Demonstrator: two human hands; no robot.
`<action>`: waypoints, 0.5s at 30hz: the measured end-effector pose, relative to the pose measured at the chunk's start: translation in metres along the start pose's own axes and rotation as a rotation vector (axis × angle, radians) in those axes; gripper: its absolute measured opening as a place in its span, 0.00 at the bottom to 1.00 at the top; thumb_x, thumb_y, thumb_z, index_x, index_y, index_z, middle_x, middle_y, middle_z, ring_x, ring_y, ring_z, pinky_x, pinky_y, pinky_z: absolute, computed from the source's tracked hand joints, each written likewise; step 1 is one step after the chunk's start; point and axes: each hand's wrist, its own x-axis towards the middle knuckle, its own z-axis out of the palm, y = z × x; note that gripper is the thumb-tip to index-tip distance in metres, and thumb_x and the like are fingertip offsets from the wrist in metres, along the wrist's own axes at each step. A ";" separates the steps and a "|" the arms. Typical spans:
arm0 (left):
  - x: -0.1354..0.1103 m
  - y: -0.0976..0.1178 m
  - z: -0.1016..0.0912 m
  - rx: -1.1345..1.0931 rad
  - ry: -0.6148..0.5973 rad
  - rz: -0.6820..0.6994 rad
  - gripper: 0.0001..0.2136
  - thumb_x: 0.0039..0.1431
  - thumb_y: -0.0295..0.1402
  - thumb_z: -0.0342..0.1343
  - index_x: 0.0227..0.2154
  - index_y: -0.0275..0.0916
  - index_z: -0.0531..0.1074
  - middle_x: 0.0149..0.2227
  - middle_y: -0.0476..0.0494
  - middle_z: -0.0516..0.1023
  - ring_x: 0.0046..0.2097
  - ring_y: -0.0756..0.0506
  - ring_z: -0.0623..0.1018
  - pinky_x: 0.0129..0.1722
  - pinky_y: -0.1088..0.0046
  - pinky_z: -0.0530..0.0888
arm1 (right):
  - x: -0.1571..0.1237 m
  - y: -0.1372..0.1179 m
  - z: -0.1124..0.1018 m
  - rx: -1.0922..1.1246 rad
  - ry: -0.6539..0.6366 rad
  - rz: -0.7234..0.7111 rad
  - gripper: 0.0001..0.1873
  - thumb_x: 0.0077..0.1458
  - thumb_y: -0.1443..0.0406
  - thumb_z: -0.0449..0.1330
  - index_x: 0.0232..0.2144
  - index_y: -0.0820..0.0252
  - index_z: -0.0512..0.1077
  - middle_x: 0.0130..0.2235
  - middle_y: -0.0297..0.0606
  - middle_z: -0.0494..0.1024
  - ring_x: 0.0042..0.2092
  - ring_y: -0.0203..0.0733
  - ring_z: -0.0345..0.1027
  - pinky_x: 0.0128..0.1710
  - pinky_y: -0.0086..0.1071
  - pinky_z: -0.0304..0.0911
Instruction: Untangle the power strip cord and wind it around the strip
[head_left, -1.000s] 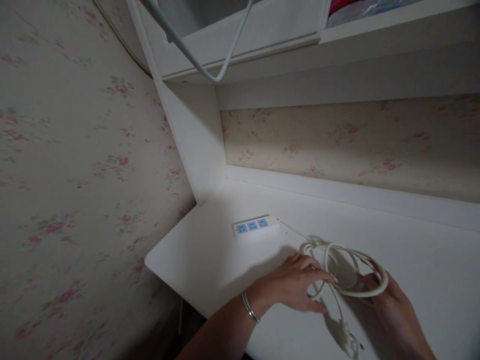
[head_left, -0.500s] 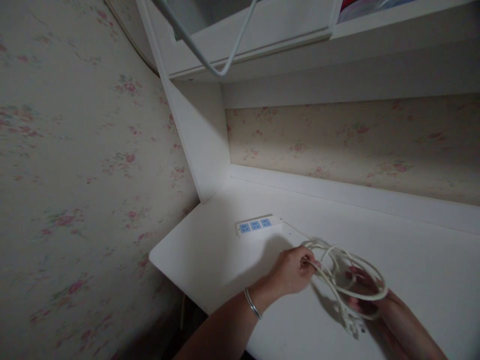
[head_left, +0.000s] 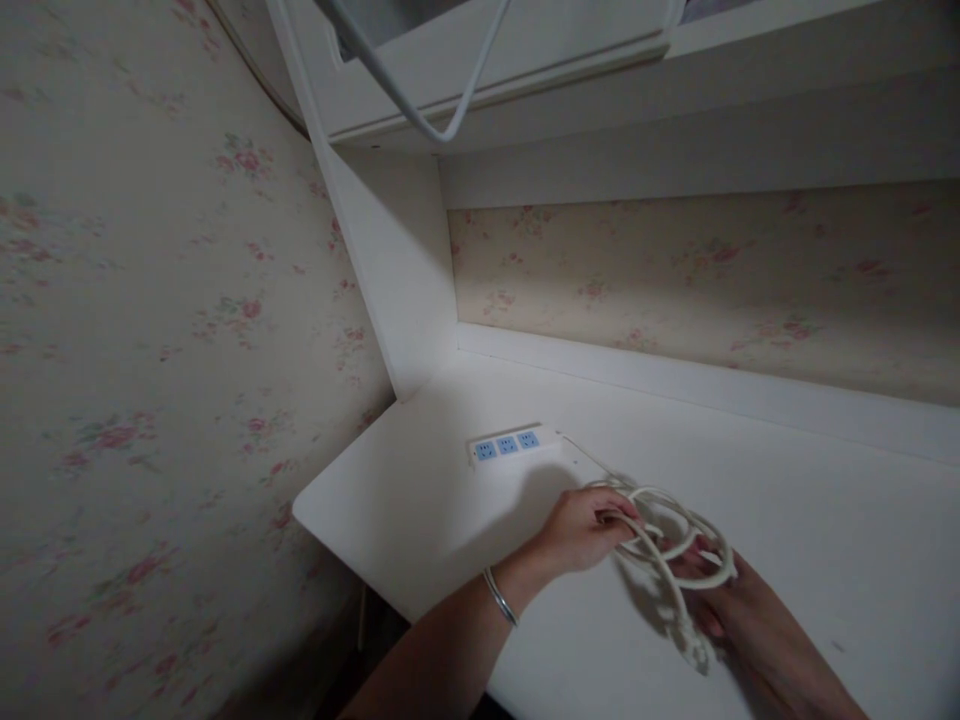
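Observation:
A loosely coiled white cord (head_left: 679, 498) hangs between my two hands just above the desk. My left hand (head_left: 592, 528), with a silver bangle on its wrist, pinches the coil's left side. My right hand (head_left: 709, 585) is closed around the coil's right side, its fingers partly hidden behind the loops. From the bundle, the plug end (head_left: 694, 645) dangles down between the hands, slightly blurred. A white power strip (head_left: 514, 444) with three blue sockets lies on the desk beyond my left hand, joined to the cord at its right end.
The white desk (head_left: 420, 490) has a rounded left corner near the flowered wall (head_left: 150, 350). Above it hangs a white shelf unit (head_left: 570, 90) with an upright side panel (head_left: 397, 260). A bent white tube (head_left: 442, 130) hangs in front of the shelf.
My right hand has moved left, closer to my left hand, and the cord loops have drawn together into a tighter coil. The power strip has stayed on the desk.

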 end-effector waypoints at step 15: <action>-0.008 0.016 -0.003 0.166 -0.140 -0.129 0.07 0.50 0.30 0.54 0.27 0.37 0.78 0.26 0.49 0.77 0.33 0.47 0.76 0.37 0.73 0.71 | 0.008 0.006 -0.008 -0.165 -0.038 -0.023 0.19 0.42 0.53 0.63 0.32 0.62 0.78 0.27 0.41 0.78 0.34 0.50 0.71 0.36 0.36 0.65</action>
